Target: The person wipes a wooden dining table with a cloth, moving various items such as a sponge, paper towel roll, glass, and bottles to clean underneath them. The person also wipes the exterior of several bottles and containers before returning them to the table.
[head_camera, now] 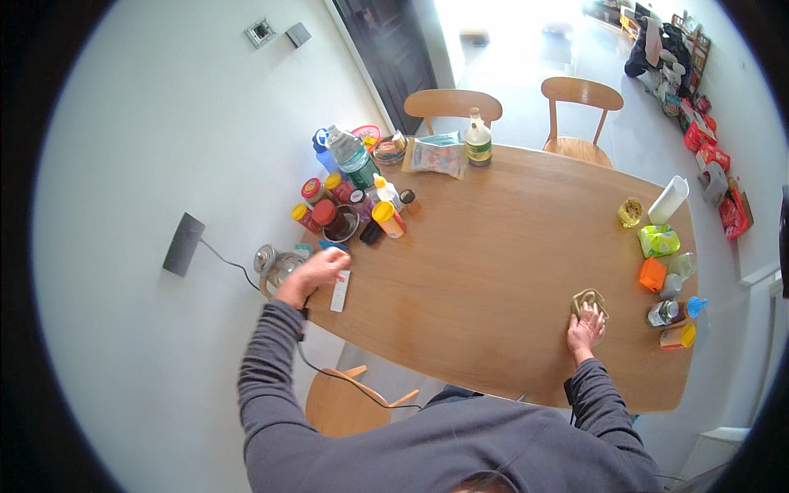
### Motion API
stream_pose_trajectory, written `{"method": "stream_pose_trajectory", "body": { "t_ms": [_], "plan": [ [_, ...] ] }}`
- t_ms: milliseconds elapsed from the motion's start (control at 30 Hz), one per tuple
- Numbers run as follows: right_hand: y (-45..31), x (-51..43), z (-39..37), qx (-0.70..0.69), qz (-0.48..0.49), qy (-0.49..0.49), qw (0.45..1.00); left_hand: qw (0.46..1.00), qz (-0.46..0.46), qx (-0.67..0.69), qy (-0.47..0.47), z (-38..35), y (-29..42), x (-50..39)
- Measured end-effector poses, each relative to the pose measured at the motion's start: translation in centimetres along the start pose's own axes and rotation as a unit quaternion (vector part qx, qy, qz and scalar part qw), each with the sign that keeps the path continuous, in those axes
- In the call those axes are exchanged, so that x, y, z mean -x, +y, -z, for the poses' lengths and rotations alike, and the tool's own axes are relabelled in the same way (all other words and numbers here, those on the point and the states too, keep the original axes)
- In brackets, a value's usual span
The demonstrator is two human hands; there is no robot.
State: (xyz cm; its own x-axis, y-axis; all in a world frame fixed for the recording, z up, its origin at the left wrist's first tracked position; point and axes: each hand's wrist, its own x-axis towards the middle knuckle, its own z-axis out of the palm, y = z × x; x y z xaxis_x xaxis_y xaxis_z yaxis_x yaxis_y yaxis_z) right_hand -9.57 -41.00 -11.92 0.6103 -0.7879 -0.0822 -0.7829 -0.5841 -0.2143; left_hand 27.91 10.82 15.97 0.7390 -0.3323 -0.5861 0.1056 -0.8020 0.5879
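Note:
On the right part of the wooden table (487,259), my right hand (585,330) presses a crumpled olive-brown cloth (588,297) against the top, fingers spread over it. My left hand (319,271) is at the table's left edge with its fingers curled and somewhat blurred; whether anything is inside them cannot be made out. Beside it lies a white power strip or remote-like bar (340,291). A glass kettle (280,266) with a metal lid stands partly behind that hand and wrist. Just beyond the fingertips is a small blue item (333,246).
Jars and bottles crowd the left corner, including a large water bottle (352,157) and a yellow-capped canister (387,219). A sauce bottle (478,138) stands at the far edge. Along the right edge are a paper roll (669,200), a glass (630,212) and an orange box (652,275).

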Motion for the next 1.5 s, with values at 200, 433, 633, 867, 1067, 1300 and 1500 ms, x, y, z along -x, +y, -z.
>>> {"method": "stream_pose_trajectory", "body": {
  "t_ms": [200, 433, 633, 867, 1067, 1300, 1500],
  "plan": [
    [-8.3, 1.3, 1.2, -0.023, 0.035, -0.124, 0.991, 0.987, -0.031, -0.079, 0.134, 15.7, 5.7, 4.4],
    [-9.9, 1.5, 2.2, -0.027, 0.057, -0.183, 0.981, 0.949, -0.265, 0.101, 0.139, 13.0, 16.7, -6.3],
    [-9.6, 1.2, 1.6, -0.009, 0.046, -0.194, 0.98, 0.939, -0.326, 0.099, 0.041, 1.3, 27.1, -20.7],
    [-8.9, 1.2, 0.4, -0.01, 0.052, -0.172, 0.984, 0.905, -0.334, -0.187, 0.187, -9.0, 32.8, -31.8],
    [-8.5, 1.7, 0.1, -0.025, 0.067, -0.154, 0.985, 0.878, -0.315, -0.218, 0.286, -11.8, 34.1, -38.0],
    [-8.4, 1.9, 0.2, -0.034, 0.082, -0.135, 0.987, 0.871, -0.318, -0.191, 0.321, -12.1, 34.5, -39.4],
    [-8.5, 1.7, 0.6, -0.034, 0.072, -0.154, 0.985, 0.867, -0.339, -0.253, 0.265, -13.4, 32.0, -34.9]
  ]
}}
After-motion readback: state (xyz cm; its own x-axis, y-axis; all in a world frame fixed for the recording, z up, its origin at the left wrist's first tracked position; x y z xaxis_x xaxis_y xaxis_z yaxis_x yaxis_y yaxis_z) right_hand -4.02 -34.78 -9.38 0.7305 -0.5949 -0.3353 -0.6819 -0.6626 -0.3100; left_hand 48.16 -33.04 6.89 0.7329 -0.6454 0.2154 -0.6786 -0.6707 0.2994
